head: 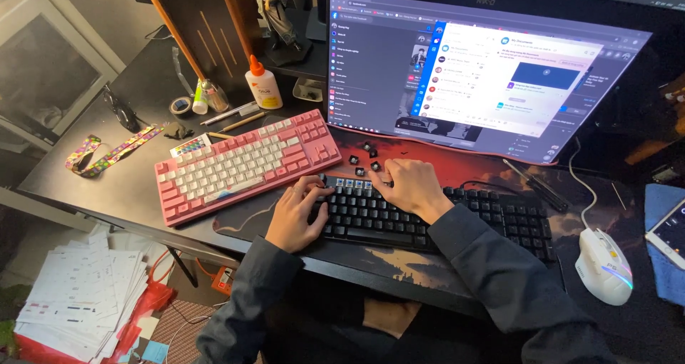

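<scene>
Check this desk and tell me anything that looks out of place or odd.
The black keyboard is missing keycaps in its top row, where blue switches show near the right hand. Several loose black keycaps lie scattered on the desk mat behind it. The pink keyboard sits askew, angled across the desk.

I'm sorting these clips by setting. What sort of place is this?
Most likely a home computer desk. A monitor stands behind a black keyboard that both hands work on, the left hand and the right hand. A pink keyboard, loose keycaps and a glue bottle lie about.
</scene>
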